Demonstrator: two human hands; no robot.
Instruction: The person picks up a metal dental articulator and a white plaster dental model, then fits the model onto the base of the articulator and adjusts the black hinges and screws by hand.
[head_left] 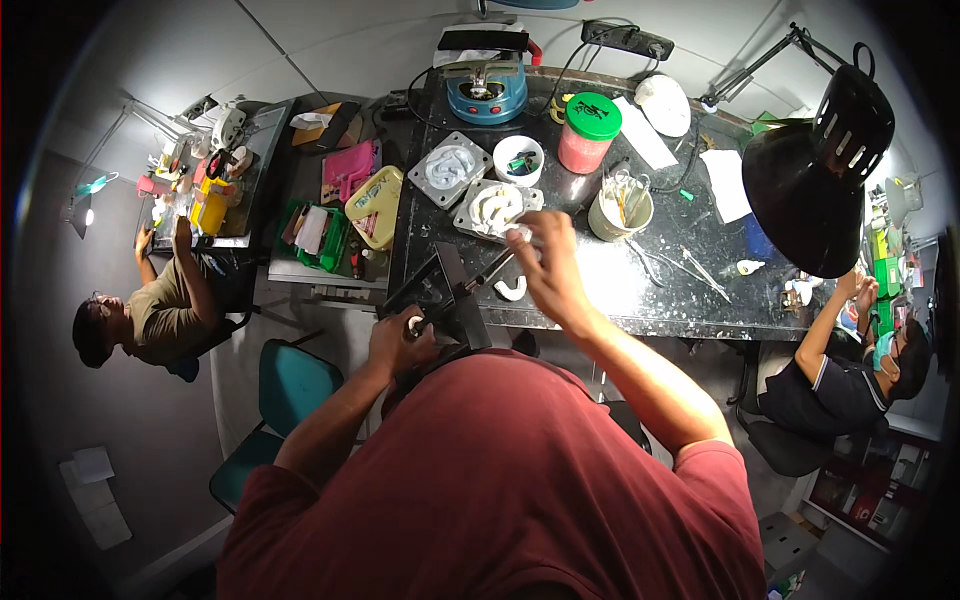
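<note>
Against the near edge of the bench stands a black metal frame (455, 285), angular, with a dark rod (492, 268) sticking out of it. My left hand (402, 345) is closed at the frame's near left side, around a part with a pale round end that I cannot make out. Above the bench, my right hand (552, 268) has its fingers bent together by the rod's upper end; what they pinch is hidden. Just beyond them lies a grey square mould half (470, 220) with a white horseshoe-shaped cast (495, 207). A small white curved piece (511, 289) rests below my right hand.
Another mould half (450, 170), a white cup (518, 160), a green-lidded jar (588, 132) and a tool pot (621, 205) stand behind. A black lamp (815, 175) overhangs the right. Co-workers sit left (165, 315) and right (830, 375). A teal chair (298, 385) is behind left.
</note>
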